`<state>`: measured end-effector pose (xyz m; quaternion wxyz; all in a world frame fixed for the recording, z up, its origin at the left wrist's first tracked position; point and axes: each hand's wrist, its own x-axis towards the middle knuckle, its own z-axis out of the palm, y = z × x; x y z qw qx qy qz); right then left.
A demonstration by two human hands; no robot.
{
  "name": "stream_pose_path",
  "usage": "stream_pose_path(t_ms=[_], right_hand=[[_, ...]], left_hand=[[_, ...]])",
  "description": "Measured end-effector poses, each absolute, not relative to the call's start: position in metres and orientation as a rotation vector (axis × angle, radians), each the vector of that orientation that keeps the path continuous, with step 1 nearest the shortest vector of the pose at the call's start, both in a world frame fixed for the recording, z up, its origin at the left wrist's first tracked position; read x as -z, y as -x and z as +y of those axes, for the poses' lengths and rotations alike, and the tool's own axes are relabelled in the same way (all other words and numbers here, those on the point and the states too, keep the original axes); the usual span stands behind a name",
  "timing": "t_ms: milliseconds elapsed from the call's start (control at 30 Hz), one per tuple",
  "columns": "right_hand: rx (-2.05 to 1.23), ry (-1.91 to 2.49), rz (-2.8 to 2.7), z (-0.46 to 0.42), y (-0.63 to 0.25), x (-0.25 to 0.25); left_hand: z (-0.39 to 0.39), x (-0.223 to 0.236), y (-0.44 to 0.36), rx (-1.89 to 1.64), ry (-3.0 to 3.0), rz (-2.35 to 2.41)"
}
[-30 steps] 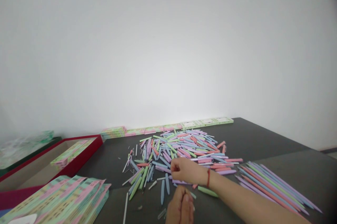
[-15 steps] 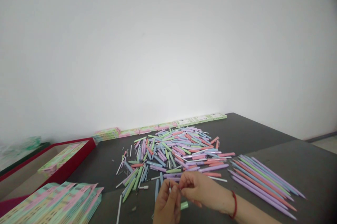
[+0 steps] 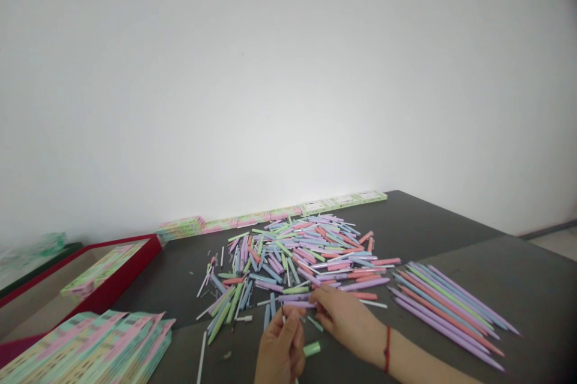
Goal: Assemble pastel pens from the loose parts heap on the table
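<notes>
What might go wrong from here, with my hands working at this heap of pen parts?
The thin dark piece pinched in your left hand might slip and get lost among the loose pen parts. Your right hand, at the heap's near edge, could scatter some of them. Its forearm, near the laid-out pens, may knock those askew.

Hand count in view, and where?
2. The left hand is at bottom centre, pinching a thin stick; the right hand is beside it, at the near edge of the pen pile. No other hands show.
</notes>
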<state>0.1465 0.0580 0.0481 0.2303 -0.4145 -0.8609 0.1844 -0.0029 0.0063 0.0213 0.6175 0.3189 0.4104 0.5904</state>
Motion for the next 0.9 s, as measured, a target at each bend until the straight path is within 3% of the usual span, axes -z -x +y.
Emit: stream_pose_path(t_ms=[67, 233, 367, 567, 767, 900], right_hand=[[-0.691, 1.129, -2.283, 0.056, -0.146, -0.055], [-1.551, 1.047, -1.885, 0.048, -0.139, -0.065], [-1.646, 1.023, -1.713, 0.044, -0.13, -0.057], [-1.491, 0.949, -1.78, 0.039, -0.13, -0.059], [-0.711, 1.042, -2.124, 0.029, -0.133, -0.067], [-0.449, 1.068, -2.369, 0.027, -0.135, -0.068]], left_hand=[[0.008, -0.018, 0.003, -1.372, -0.725, 0.96], [0.01, -0.017, -0.001, -1.418, -0.71, 0.958], [0.006, -0.017, -0.004, -1.41, -0.76, 0.932], [0.008, -0.015, -0.004, -1.447, -0.782, 0.966], [0.015, -0.016, -0.006, -1.515, -0.812, 1.033], [0.016, -0.017, -0.005, -1.493, -0.858, 1.082]])
